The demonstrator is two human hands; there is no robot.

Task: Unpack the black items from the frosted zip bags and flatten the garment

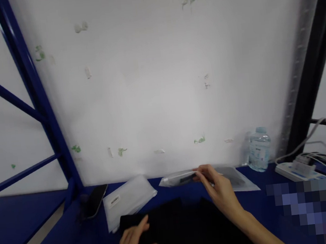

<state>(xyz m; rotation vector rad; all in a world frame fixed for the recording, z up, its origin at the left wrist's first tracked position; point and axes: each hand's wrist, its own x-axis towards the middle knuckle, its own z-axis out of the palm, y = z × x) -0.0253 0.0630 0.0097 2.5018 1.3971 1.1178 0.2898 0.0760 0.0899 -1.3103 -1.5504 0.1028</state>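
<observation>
My right hand (216,182) pinches the upper edge of a clear plastic bag (171,179) near the wall; something dark shows inside it. Behind and right of that hand lies another frosted bag (239,178) with a dark item in it. A black cloth (188,228), perhaps a garment, spreads across the front of the blue surface. Over its left edge rests my left hand (133,243), fingers apart and holding nothing. Left of the cloth sits a stack of frosted zip bags (127,199) with a small label.
A dark phone (97,200) lies at the left by the blue frame post (38,100). Toward the right stand a water bottle (259,150) and a white power strip (299,170) with cables. A white wall (147,81) closes off the back of the blue table (88,242).
</observation>
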